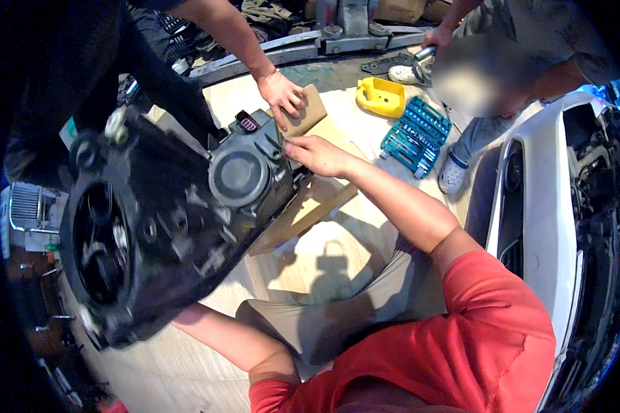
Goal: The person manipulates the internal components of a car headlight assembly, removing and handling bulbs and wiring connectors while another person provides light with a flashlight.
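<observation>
Above the pale floor (151,372), a big black headlight (162,220) is held tilted, its far end by a cardboard box (322,210). That end is gripped by the right hand (318,155), pretty much closed on the edge. The left hand is hidden behind it, so no grip can be told. If either hold slips, tabs could easily be snapped.
</observation>
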Demonstrator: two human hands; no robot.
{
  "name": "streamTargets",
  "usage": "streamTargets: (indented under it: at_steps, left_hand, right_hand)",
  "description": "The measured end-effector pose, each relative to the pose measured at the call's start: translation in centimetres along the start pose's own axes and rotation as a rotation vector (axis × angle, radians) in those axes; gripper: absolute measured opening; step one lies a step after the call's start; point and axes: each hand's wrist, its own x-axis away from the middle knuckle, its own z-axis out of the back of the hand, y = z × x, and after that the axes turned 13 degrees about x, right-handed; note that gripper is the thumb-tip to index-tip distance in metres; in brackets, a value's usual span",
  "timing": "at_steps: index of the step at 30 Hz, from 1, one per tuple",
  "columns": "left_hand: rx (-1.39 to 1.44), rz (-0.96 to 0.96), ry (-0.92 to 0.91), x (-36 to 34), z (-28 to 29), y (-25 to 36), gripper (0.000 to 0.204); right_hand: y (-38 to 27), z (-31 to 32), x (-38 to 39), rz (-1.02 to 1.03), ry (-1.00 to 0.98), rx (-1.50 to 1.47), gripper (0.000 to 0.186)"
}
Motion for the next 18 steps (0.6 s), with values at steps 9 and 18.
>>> streamTargets:
  at_steps: [9,18]
  left_hand:
    - [0.026,0.092,0.057,-6.6,0.1,1.8,0.026]
    - [0.042,0.173,0.088,-6.6,-2.1,0.4,0.026]
  right_hand:
    - [1.0,0.2,-0.7,-0.088,-0.037,-0.301,0.058]
    - [9.9,-2.5,0.4,0.084,0.053,-0.252,0.084]
